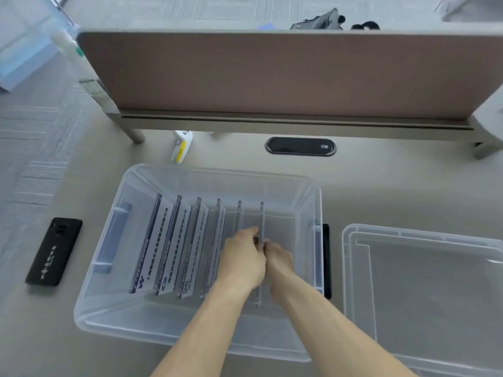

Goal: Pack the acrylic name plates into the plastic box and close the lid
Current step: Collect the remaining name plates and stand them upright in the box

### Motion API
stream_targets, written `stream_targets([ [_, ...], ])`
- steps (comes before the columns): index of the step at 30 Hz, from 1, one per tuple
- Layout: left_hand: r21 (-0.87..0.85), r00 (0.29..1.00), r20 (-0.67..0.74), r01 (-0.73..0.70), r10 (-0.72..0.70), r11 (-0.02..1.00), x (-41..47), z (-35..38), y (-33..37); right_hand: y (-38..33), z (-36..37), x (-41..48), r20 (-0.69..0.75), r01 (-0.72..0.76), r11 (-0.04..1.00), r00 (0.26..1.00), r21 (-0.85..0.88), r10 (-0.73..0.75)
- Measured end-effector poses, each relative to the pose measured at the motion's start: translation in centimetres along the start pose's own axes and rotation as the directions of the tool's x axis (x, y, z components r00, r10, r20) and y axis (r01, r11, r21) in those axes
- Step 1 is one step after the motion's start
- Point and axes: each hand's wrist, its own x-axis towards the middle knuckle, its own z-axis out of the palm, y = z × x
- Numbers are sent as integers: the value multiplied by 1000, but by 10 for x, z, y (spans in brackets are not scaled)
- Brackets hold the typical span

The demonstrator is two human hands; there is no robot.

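Note:
A clear plastic box (89, 311) stands open on the desk in front of me. Several acrylic name plates (174, 240) stand on edge in a row inside it, leaning left, printed faces showing. The rightmost acrylic plate (261, 216) stands upright, and both hands are down in the box pinching it. My left hand (242, 261) grips its left face and top edge. My right hand (277, 263) presses against its right face. The clear lid (424, 284) lies flat on the desk to the right of the box.
A black phone (54, 251) lies left of the box. A white and yellow device (181, 146) sits behind the box, near an oval cable port (300, 146). A brown desk divider (272, 74) runs across the back. A dark object (326, 261) sits between box and lid.

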Motion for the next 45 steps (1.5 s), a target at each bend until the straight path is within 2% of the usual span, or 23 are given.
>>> stream_targets([
  [7,78,999,-19,-25,26,997,-2,1,-4,2,0,-5,56,34,998,998,-45,-31],
  [13,100,999,-32,-36,39,994,-2,1,-6,1,-1,-9,121,55,998,991,-10,-54],
  [20,91,998,-41,-52,56,994,-2,0,-9,5,-1,-3,105,94,995,990,-40,-90],
  [30,103,997,-49,-62,68,993,0,2,-12,3,1,-12,116,48,999,992,23,-51],
  [37,173,997,-15,-65,69,983,-8,-5,-7,-9,-8,-31,101,17,999,995,-46,-12],
  [40,246,990,4,-140,143,959,-25,-25,11,-35,-25,-74,94,37,995,995,-91,-29],
  [42,247,974,-15,-217,228,944,-40,-41,32,-56,-45,-112,94,119,991,989,-56,-113],
  [45,90,920,-32,-388,392,917,-67,-60,82,-81,-84,-161,43,255,965,965,56,-257],
])
